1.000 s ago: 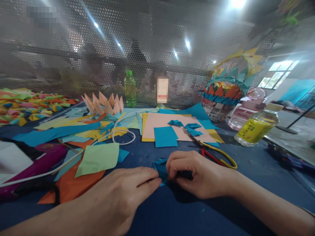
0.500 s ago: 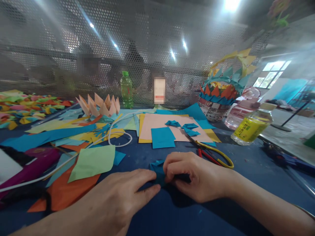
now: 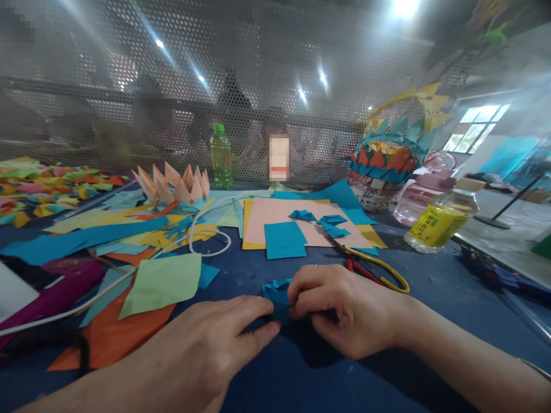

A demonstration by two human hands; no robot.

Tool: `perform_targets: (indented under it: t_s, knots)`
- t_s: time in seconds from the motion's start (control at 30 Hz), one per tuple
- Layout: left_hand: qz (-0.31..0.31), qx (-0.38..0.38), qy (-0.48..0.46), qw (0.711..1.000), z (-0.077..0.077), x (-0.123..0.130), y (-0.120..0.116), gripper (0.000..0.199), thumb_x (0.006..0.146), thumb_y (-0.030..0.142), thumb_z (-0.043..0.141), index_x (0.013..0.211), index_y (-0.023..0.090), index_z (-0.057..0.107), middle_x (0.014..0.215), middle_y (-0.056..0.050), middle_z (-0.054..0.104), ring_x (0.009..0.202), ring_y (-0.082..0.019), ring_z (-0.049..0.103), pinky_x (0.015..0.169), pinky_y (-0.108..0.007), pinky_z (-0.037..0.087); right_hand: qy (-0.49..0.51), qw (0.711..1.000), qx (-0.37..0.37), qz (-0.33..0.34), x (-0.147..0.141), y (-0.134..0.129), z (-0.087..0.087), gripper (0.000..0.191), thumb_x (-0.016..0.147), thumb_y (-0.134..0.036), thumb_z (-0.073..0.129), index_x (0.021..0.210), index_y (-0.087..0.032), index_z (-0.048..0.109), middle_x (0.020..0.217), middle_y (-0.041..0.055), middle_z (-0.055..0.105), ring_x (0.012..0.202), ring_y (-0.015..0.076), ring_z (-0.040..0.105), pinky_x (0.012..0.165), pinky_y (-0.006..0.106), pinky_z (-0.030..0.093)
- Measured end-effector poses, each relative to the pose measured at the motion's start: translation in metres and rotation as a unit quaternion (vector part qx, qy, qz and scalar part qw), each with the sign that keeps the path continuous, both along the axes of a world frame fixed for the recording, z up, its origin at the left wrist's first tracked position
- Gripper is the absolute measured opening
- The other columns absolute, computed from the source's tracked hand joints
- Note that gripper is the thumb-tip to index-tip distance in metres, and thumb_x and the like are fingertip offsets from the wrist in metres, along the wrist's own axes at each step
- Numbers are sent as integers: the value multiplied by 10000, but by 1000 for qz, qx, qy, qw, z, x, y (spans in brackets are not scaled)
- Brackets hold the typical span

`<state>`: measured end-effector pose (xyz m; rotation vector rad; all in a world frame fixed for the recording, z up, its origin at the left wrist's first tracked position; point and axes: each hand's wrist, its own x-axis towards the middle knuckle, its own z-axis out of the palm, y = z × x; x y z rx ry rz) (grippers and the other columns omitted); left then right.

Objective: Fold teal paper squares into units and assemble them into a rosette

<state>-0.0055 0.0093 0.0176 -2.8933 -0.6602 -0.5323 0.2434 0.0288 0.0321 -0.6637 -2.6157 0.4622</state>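
Observation:
A small folded piece of blue paper (image 3: 276, 291) lies on the dark blue table between my hands, partly covered by fingers. My left hand (image 3: 224, 332) holds its left edge, thumb and index fingertip close together on it. From the right, my right hand (image 3: 331, 304) has its curled fingers pressed on the other side of the paper. Just beyond are a stack of blue squares (image 3: 284, 240) and several small folded blue pieces (image 3: 333, 223), resting on a large pale pink sheet (image 3: 258, 212). Scissors with yellow and red handles (image 3: 374, 267) lie beyond my right wrist.
Loose coloured sheets, including a pale green one (image 3: 161, 285), spread across the left with a white cable (image 3: 210, 254) and a purple glue gun (image 3: 55, 287). A green bottle (image 3: 221, 158), a yellow-labelled bottle (image 3: 443, 223) and a paper basket (image 3: 383, 163) stand farther back.
My right hand has shifted very slightly on the folded paper, its fingers a little more to the right. The left hand stays in place.

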Motion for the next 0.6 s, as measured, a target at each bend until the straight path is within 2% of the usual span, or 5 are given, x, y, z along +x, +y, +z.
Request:
perform_targets:
  t_s: [0.17,0.3,0.47,0.6]
  knots:
    - [-22,4,-20,1000,-2,-1,2,598,668,-2,337,1159,208,608,1116,-51,675,940,-172,665,755,-220,550,-6,999,43,13,0,-1,-2,279,695,33,506,794,-111,723,912,86,691,809,166,641,699,246,482]
    - [-17,11,-29,999,-8,-3,3,608,660,-7,362,1180,209,594,1153,-48,661,992,-176,645,814,-219,531,-50,996,69,9,0,-3,-3,255,724,-3,517,816,-117,725,916,82,690,806,185,623,683,282,471]
    - [-16,23,-40,999,0,5,3,489,719,-2,343,1063,187,635,998,-58,692,855,-185,659,697,-233,527,-93,988,119,21,-3,-7,-2,240,759,-69,523,876,-135,722,866,58,672,725,188,542,647,327,439]
    - [-14,33,-45,998,4,8,2,429,772,9,324,978,188,656,916,-51,702,770,-177,657,641,-235,517,-112,984,138,26,-6,-8,-2,176,749,-118,558,840,-143,706,799,43,645,754,198,529,690,338,451]
